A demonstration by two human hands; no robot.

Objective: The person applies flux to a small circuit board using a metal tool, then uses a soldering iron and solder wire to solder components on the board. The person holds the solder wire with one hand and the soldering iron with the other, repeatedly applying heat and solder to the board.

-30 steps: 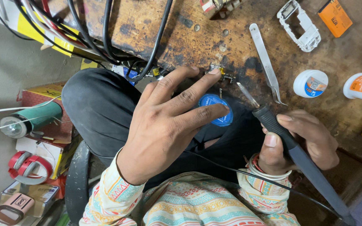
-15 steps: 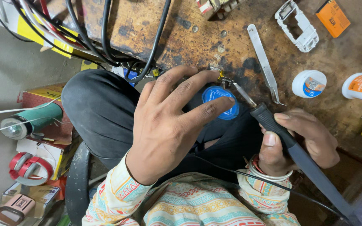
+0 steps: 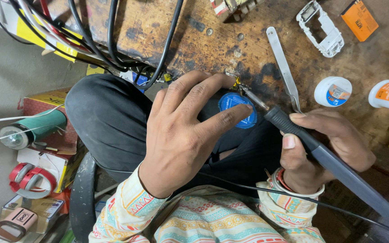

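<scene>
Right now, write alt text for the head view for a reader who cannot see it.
The right hand holds a soldering iron, tip at a small part pinched by the left hand above a round blue tin. Tweezers and two small white bottles lie on the scorched wooden bench.

Around the soldering iron (image 3: 320,155) grip: tweezers (image 3: 283,67) lie just beyond it; two white pots (image 3: 332,91) crowd its outer side. Black cables (image 3: 113,40) block the bench's (image 3: 158,27) far-left edge.
</scene>
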